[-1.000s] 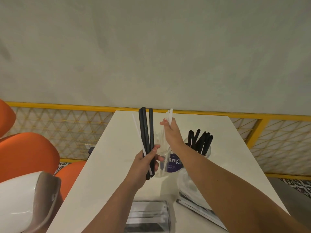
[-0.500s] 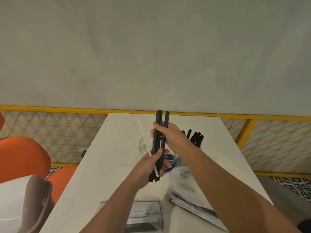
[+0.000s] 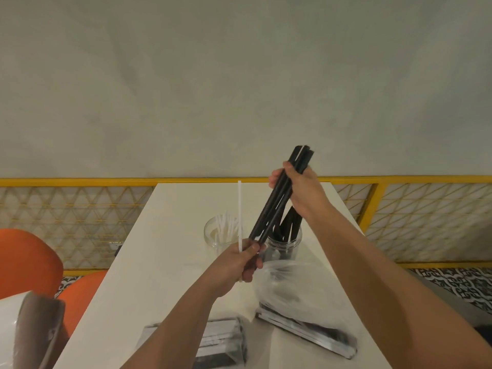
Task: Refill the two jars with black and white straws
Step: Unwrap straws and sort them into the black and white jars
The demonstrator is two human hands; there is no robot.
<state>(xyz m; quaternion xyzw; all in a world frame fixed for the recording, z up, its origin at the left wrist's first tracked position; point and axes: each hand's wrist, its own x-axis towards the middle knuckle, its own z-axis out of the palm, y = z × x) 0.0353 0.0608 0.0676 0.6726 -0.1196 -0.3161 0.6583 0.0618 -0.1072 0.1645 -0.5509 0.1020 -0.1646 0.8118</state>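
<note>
My right hand (image 3: 300,190) grips the upper part of a bundle of black straws (image 3: 277,203), which slants up to the right. Their lower ends reach my left hand (image 3: 239,265), which also pinches one upright white straw (image 3: 240,209). Behind my hands, on the white table (image 3: 170,235), stand two clear jars. The left jar (image 3: 215,241) holds white straws. The right jar (image 3: 287,243) holds black straws and sits partly hidden by the bundle.
Clear plastic packs of straws lie near me: one at the front centre (image 3: 221,342), another under a crumpled bag at the right (image 3: 306,310). Orange seats (image 3: 26,262) stand left of the table. A yellow mesh railing (image 3: 80,214) runs behind it.
My right hand has taken hold of the black straws and lifted their tops up and to the right. The white straw stays upright in my left hand. The view has shifted so both jars show.
</note>
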